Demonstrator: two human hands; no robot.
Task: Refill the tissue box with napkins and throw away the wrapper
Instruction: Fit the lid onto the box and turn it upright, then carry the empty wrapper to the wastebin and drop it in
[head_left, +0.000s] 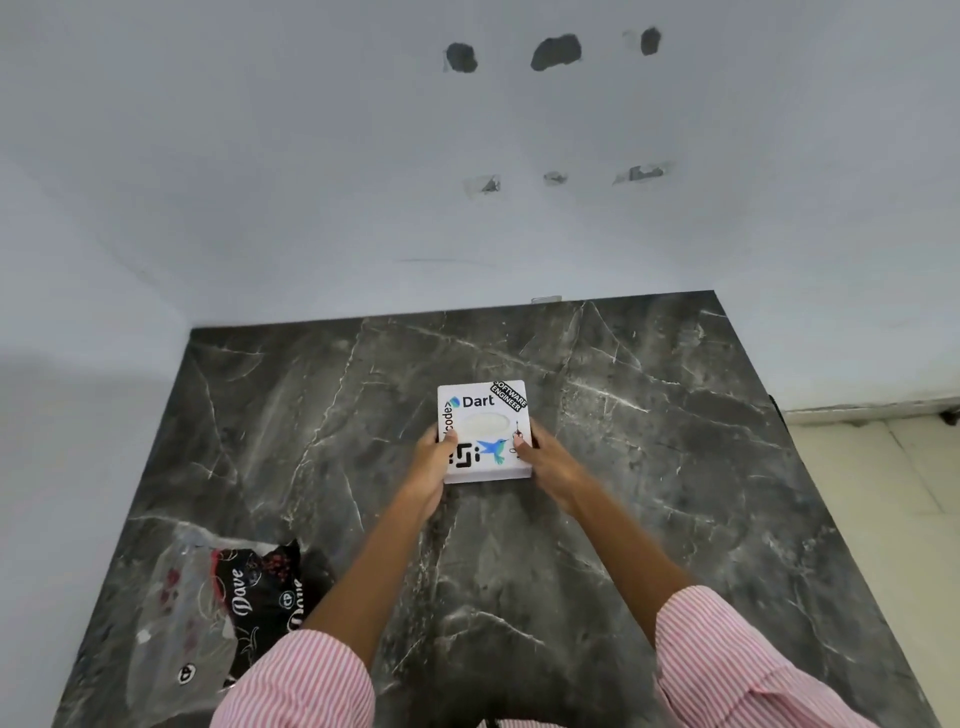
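A white square tissue box (484, 410) covered with stickers sits on the dark marble table (649, 493), near its middle. White napkin shows through the oval slot in its top. My left hand (434, 462) grips the box's left side, thumb on top. My right hand (545, 460) grips its right side the same way. The wrapper (208, 608), a crumpled bag that is part clear and part black with red hearts, lies flat on the table's near left, apart from both hands.
A pale wall rises behind and to the left of the table, with several dark holes high up. To the right the table edge drops to a light tiled floor (883, 493).
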